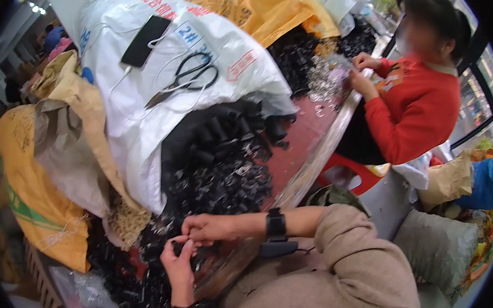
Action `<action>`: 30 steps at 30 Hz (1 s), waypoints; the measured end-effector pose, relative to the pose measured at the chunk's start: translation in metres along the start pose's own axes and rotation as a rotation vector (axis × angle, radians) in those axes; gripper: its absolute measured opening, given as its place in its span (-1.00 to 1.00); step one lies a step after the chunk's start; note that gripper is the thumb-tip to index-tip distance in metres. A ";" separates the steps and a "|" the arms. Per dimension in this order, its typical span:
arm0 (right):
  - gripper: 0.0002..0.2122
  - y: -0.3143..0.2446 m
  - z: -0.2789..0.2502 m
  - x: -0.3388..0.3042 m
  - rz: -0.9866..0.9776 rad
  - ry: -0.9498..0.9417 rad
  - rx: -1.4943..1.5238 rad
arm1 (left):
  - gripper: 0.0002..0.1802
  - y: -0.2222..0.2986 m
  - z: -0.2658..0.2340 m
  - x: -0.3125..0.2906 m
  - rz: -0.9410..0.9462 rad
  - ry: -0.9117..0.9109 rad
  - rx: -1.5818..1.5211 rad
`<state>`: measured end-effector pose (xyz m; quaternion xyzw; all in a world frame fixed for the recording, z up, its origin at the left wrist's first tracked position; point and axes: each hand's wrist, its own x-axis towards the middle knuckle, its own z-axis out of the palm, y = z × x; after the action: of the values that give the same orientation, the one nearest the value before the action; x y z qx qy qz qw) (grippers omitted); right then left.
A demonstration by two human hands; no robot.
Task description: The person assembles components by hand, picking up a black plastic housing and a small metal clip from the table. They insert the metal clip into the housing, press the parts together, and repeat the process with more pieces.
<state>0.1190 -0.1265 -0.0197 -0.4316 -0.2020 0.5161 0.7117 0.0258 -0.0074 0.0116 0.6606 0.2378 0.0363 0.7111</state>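
My left hand (177, 262) and my right hand (207, 229) meet above the near edge of a table. Both have thumb and fingers pinched together, fingertips nearly touching. Whatever they hold is too small and too hidden to name. Beneath and beyond them spreads a heap of small black parts (221, 184), with some shiny metal pieces (244, 169) among them. Larger black tube-like pieces (213, 134) spill from the mouth of a white woven sack (164, 95).
A phone (146, 41) with a white cable and black-handled scissors (192, 74) lie on the white sack. Yellow sacks (36, 178) stand at the left. Across the red tabletop (302, 149), a person in red (415, 109) handles small pieces beside a silvery pile (324, 82).
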 end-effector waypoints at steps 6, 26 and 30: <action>-0.91 -0.005 0.003 -0.013 0.036 0.076 0.002 | -0.87 -0.009 0.007 -0.005 -0.068 -0.022 -0.098; -0.93 -0.009 0.009 -0.009 -0.085 0.157 -0.116 | -0.88 -0.002 0.007 0.001 0.094 -0.014 -0.069; -0.95 -0.006 0.009 -0.008 -0.083 0.134 -0.028 | -0.89 -0.005 0.007 0.000 0.118 -0.007 -0.095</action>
<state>0.1132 -0.1310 -0.0084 -0.4662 -0.1789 0.4533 0.7384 0.0275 -0.0147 0.0065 0.6392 0.1941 0.0869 0.7391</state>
